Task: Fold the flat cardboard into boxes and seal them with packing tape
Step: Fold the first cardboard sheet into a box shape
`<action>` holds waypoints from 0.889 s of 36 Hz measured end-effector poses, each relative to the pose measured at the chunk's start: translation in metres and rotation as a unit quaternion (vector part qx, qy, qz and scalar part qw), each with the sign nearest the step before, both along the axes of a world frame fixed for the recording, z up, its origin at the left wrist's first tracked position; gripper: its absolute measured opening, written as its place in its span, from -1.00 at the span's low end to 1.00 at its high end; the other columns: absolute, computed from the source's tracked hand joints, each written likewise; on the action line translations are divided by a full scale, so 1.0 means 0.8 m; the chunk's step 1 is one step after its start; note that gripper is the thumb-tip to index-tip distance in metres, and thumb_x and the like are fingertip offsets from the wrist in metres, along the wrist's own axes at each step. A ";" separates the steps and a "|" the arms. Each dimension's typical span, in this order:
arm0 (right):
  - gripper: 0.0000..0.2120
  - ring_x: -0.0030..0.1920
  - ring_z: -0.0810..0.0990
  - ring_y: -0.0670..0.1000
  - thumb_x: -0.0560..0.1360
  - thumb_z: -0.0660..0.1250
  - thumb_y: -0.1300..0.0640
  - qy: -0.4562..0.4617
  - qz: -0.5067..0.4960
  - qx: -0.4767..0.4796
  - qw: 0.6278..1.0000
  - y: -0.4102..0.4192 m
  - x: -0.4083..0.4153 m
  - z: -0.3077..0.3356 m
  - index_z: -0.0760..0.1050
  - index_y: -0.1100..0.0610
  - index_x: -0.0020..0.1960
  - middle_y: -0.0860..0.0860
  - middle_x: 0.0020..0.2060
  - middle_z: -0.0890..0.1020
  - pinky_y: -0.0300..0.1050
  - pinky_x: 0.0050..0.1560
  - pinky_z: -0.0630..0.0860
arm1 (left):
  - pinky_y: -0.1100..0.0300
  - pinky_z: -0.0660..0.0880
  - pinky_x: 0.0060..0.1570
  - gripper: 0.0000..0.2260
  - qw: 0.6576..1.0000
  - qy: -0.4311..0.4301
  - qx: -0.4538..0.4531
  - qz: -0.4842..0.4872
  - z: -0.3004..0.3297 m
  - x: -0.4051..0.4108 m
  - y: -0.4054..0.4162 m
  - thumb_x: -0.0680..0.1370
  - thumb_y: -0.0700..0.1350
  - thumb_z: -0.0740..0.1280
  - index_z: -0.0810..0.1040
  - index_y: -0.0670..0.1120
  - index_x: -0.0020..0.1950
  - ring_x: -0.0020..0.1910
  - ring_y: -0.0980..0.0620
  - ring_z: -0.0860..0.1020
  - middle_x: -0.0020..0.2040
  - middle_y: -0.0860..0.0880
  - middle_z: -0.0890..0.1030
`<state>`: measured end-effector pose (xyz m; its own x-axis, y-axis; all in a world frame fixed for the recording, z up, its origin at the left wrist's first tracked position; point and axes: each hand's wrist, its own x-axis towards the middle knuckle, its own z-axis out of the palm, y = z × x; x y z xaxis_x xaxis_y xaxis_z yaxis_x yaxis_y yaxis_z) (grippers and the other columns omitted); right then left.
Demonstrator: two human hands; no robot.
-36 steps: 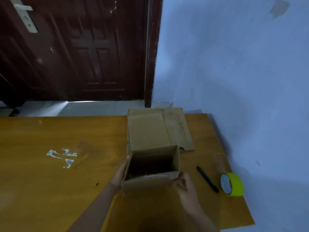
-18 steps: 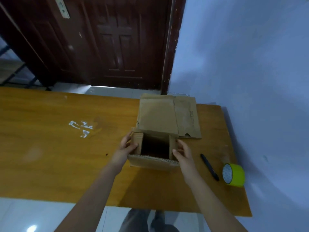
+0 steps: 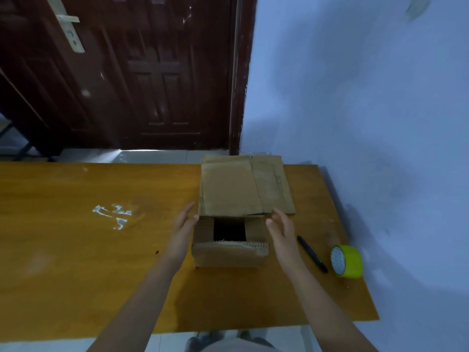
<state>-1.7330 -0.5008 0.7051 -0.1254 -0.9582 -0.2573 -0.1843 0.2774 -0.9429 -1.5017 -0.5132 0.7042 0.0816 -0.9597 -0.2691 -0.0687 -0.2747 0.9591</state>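
Box (image 3: 229, 250) sits between left hand (image 3: 183, 228) and right hand (image 3: 281, 231), fingers spread.

You've just got the one head cam, sitting above the near edge of the worktop (image 3: 76, 250) and looking forward and down. It's close over your hands, wide enough to catch the door (image 3: 152, 85) and wall (image 3: 368, 123) behind.

Brown cardboard box (image 3: 229, 252) — upright, top half-open — beside yellow tape roll (image 3: 347, 261)
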 end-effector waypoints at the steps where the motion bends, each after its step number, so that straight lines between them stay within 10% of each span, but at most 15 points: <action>1: -0.52 0.45 0.12 -0.09 0.54 0.16 -0.19 0.023 0.019 -0.029 0.999 0.006 0.001 0.003 0.17 -0.20 0.43 -0.18 0.43 0.16 -0.10 0.37 0.18 | 0.04 0.19 0.36 -0.56 0.999 -0.019 -0.037 -0.013 0.001 0.000 0.004 0.57 0.19 0.19 0.25 0.19 0.44 0.48 0.04 0.15 0.47 0.12 0.21; 7: -0.29 0.49 -0.17 -0.06 0.44 -0.12 -0.43 0.429 0.226 -0.128 0.865 0.004 0.010 -0.014 -0.10 -0.18 0.51 -0.18 0.50 -0.05 0.12 0.49 -0.14 | 0.02 -0.12 0.46 -0.25 0.899 -0.362 -0.142 -0.203 -0.016 -0.001 0.006 0.35 0.51 -0.02 0.15 0.23 0.48 0.49 0.22 -0.11 0.51 0.24 0.03; 12: -0.27 0.52 -0.17 -0.01 0.43 -0.33 -0.34 0.488 0.247 -0.074 0.834 0.002 0.026 -0.034 -0.12 -0.08 0.54 -0.13 0.52 -0.04 0.16 0.45 -0.26 | -0.05 0.07 0.46 -0.56 0.875 -0.423 -0.122 -0.202 -0.038 0.000 -0.001 0.55 0.26 0.12 0.41 0.13 0.37 0.49 0.07 0.08 0.47 0.11 0.26; 20: -0.21 0.52 -0.23 -0.02 0.36 -0.48 -0.30 0.452 0.275 -0.011 0.849 0.019 0.034 -0.071 -0.20 -0.03 0.54 -0.13 0.53 -0.15 0.16 0.50 -0.12 | -0.09 0.27 0.37 -0.63 0.842 -0.468 -0.158 -0.216 -0.079 -0.005 0.008 0.62 0.13 0.06 0.44 0.04 0.33 0.49 0.07 -0.08 0.49 0.07 0.22; 25: -0.40 0.50 -0.09 -0.08 0.58 -0.08 -0.21 0.282 0.159 -0.020 0.946 0.016 0.026 -0.065 -0.07 -0.01 0.54 -0.15 0.51 -0.08 -0.21 0.42 -0.03 | 0.08 0.06 0.42 -0.58 0.903 -0.356 -0.165 -0.175 -0.075 0.004 0.008 0.57 0.24 0.10 0.41 0.09 0.35 0.50 0.07 -0.10 0.53 0.09 0.00; 32: -0.23 0.48 0.19 0.05 0.45 -0.08 -0.43 0.011 0.015 0.147 0.989 0.000 0.025 -0.037 0.12 0.00 0.52 -0.01 0.48 0.23 0.06 0.46 0.15 | -0.07 0.17 0.44 -0.43 0.999 -0.044 0.030 0.006 -0.033 0.005 0.006 0.52 0.27 0.02 0.16 0.11 0.50 0.49 -0.01 0.13 0.48 0.12 0.18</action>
